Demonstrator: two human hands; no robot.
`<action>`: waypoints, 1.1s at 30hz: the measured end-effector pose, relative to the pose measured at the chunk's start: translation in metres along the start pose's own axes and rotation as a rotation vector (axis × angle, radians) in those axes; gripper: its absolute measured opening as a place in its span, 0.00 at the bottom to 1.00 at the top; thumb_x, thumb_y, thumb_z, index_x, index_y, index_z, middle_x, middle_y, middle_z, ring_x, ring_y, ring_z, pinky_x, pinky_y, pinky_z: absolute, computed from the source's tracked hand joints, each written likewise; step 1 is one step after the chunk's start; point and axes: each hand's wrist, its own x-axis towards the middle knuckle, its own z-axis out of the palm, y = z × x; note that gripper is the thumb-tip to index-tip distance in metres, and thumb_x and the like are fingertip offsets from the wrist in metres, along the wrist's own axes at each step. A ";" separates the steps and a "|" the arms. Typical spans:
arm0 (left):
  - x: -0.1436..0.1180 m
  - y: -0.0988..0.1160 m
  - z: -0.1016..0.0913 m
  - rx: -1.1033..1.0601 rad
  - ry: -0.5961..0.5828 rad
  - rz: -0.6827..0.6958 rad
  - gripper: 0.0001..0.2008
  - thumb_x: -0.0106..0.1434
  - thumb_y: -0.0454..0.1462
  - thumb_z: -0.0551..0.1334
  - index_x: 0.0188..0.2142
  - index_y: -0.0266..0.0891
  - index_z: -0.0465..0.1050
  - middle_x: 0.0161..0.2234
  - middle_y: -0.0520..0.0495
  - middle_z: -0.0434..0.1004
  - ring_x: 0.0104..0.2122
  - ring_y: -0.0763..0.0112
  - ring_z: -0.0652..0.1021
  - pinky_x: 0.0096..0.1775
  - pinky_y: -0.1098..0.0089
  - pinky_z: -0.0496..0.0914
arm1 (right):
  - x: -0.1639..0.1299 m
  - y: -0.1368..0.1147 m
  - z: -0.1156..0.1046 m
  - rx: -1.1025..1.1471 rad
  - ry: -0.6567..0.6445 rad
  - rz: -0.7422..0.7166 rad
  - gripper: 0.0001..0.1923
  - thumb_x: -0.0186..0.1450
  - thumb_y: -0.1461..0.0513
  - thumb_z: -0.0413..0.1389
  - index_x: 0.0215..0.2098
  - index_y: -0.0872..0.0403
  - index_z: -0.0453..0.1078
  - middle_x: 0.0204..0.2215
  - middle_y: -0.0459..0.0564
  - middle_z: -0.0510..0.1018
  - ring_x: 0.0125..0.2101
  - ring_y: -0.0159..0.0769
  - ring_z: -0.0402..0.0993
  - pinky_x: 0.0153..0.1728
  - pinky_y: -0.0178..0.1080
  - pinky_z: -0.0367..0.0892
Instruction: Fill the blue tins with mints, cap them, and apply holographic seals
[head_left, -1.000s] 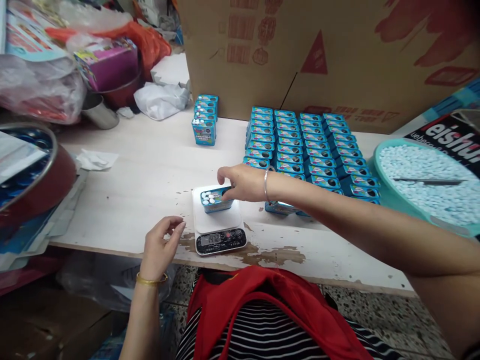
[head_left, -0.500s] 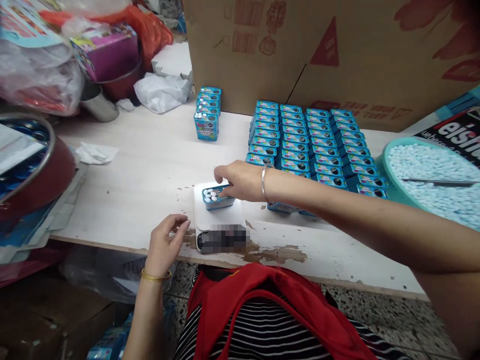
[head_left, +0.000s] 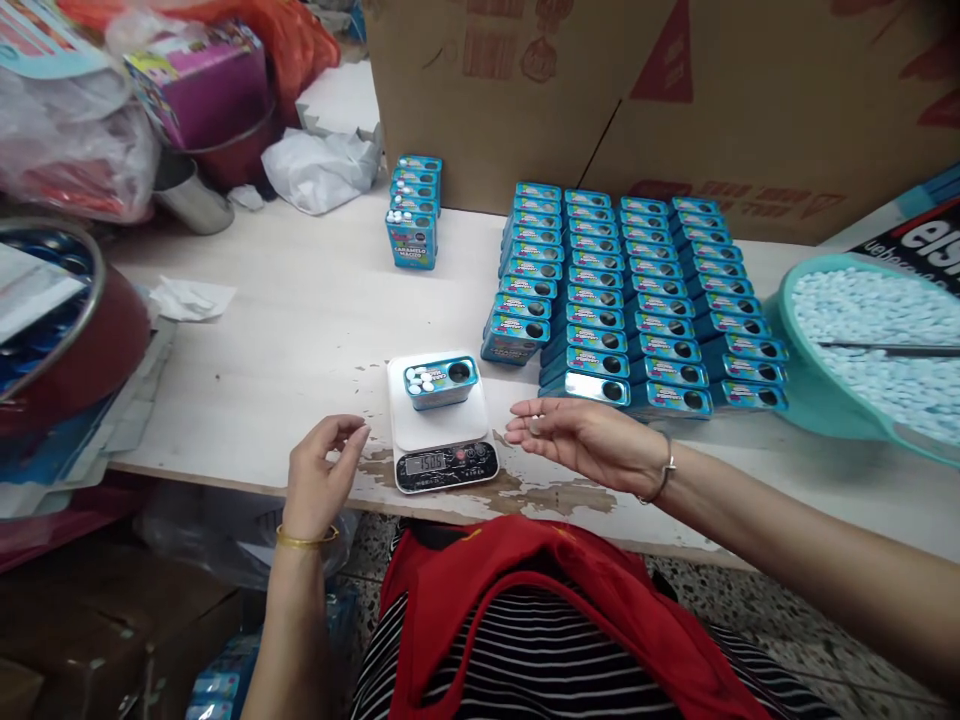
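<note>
On a white digital scale (head_left: 403,430) stands a blue candy tin (head_left: 444,385), several white candies lying on its top left end beside a dark round opening. Just right of the scale, my right hand (head_left: 577,440) is closed around a small white candy (head_left: 535,425) that shows between thumb and fingers, palm partly turned up. My left hand (head_left: 322,470) hovers left of the scale near the table edge, fingers loosely bent and apart from the thumb, holding nothing I can see. Neither hand touches the tin.
Rows of blue tins (head_left: 596,315) stand to the right, and a short row with candies on top (head_left: 412,240) stands farther back. A turquoise basin (head_left: 814,390) of pale candies is at far right. A large carton (head_left: 480,130) closes off the back; a red pot (head_left: 112,350) sits left.
My right hand has drawn back from the tin to the right of the scale, now with a candy in its fingers. My left hand has hardly moved. The tin remains on the scale.
</note>
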 end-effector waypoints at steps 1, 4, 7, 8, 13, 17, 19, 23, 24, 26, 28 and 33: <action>0.000 0.002 0.001 0.002 -0.003 0.005 0.12 0.62 0.45 0.60 0.36 0.39 0.73 0.33 0.49 0.77 0.33 0.71 0.76 0.38 0.70 0.71 | -0.002 0.000 0.000 -0.036 -0.022 -0.009 0.06 0.61 0.71 0.57 0.37 0.58 0.69 0.34 0.54 0.77 0.34 0.30 0.77 0.38 0.30 0.74; 0.002 0.007 0.003 0.003 -0.002 0.024 0.12 0.62 0.46 0.60 0.36 0.39 0.73 0.33 0.48 0.77 0.33 0.71 0.76 0.38 0.70 0.71 | -0.004 -0.017 0.009 -0.234 -0.089 -0.171 0.04 0.63 0.68 0.57 0.38 0.57 0.69 0.31 0.51 0.78 0.29 0.28 0.76 0.33 0.31 0.73; 0.002 0.011 0.004 0.003 0.000 0.044 0.12 0.62 0.46 0.60 0.36 0.39 0.73 0.34 0.48 0.78 0.33 0.71 0.76 0.38 0.70 0.71 | 0.003 -0.042 0.029 -0.554 -0.102 -0.414 0.03 0.64 0.67 0.54 0.36 0.57 0.70 0.22 0.45 0.75 0.20 0.25 0.68 0.24 0.30 0.67; 0.002 0.012 0.004 0.006 -0.003 0.050 0.12 0.62 0.46 0.60 0.36 0.39 0.73 0.34 0.48 0.78 0.33 0.71 0.76 0.38 0.70 0.71 | 0.006 -0.050 0.037 -0.670 -0.092 -0.483 0.04 0.64 0.68 0.54 0.36 0.57 0.70 0.20 0.43 0.73 0.19 0.24 0.66 0.22 0.30 0.64; -0.001 0.009 0.001 0.025 -0.013 0.053 0.12 0.63 0.45 0.60 0.37 0.39 0.73 0.34 0.49 0.77 0.33 0.71 0.76 0.38 0.70 0.70 | 0.024 -0.061 0.063 -1.133 -0.058 -0.651 0.07 0.63 0.70 0.53 0.36 0.58 0.72 0.19 0.42 0.71 0.22 0.26 0.65 0.26 0.31 0.61; -0.005 0.007 0.000 0.033 -0.017 0.046 0.13 0.63 0.46 0.59 0.37 0.39 0.73 0.34 0.48 0.77 0.34 0.71 0.76 0.39 0.70 0.70 | 0.030 -0.057 0.068 -1.279 -0.058 -0.733 0.08 0.61 0.71 0.56 0.38 0.58 0.73 0.30 0.47 0.74 0.28 0.27 0.66 0.31 0.33 0.61; -0.006 0.009 0.001 0.035 -0.023 0.053 0.13 0.64 0.46 0.59 0.37 0.39 0.73 0.34 0.48 0.77 0.34 0.70 0.76 0.39 0.69 0.70 | 0.028 -0.058 0.066 -1.252 -0.046 -0.792 0.09 0.61 0.71 0.56 0.39 0.59 0.73 0.35 0.49 0.74 0.29 0.28 0.66 0.32 0.33 0.61; -0.006 0.021 0.004 0.046 0.056 0.162 0.09 0.65 0.42 0.58 0.39 0.39 0.72 0.36 0.47 0.77 0.35 0.69 0.76 0.39 0.68 0.71 | 0.015 -0.058 0.052 -1.029 0.005 -0.897 0.07 0.64 0.66 0.55 0.40 0.57 0.72 0.39 0.50 0.73 0.30 0.28 0.66 0.32 0.34 0.62; -0.005 0.026 0.005 0.066 0.097 0.215 0.09 0.65 0.41 0.58 0.41 0.40 0.72 0.38 0.46 0.77 0.38 0.68 0.76 0.41 0.66 0.71 | 0.010 -0.057 0.047 -0.971 0.020 -0.901 0.07 0.65 0.65 0.54 0.41 0.56 0.72 0.39 0.50 0.73 0.30 0.29 0.66 0.32 0.34 0.63; -0.001 0.035 0.006 0.146 0.155 0.340 0.12 0.65 0.40 0.59 0.47 0.42 0.71 0.46 0.43 0.76 0.46 0.63 0.75 0.49 0.61 0.69 | 0.001 -0.050 0.035 -0.881 0.044 -0.873 0.08 0.66 0.61 0.55 0.40 0.55 0.72 0.37 0.50 0.74 0.28 0.29 0.65 0.29 0.34 0.63; 0.004 0.044 0.009 0.252 0.155 0.449 0.19 0.64 0.42 0.60 0.54 0.45 0.67 0.55 0.42 0.71 0.56 0.58 0.70 0.56 0.55 0.64 | -0.007 -0.039 0.022 -0.825 0.056 -0.815 0.09 0.65 0.58 0.55 0.40 0.55 0.72 0.33 0.49 0.74 0.26 0.29 0.65 0.27 0.34 0.63; 0.014 0.052 0.012 0.379 0.129 0.563 0.28 0.65 0.42 0.60 0.63 0.50 0.57 0.64 0.43 0.59 0.64 0.54 0.60 0.61 0.51 0.56 | -0.018 0.002 -0.009 -0.712 0.138 -0.654 0.14 0.64 0.54 0.57 0.40 0.55 0.73 0.27 0.46 0.73 0.24 0.29 0.66 0.27 0.35 0.64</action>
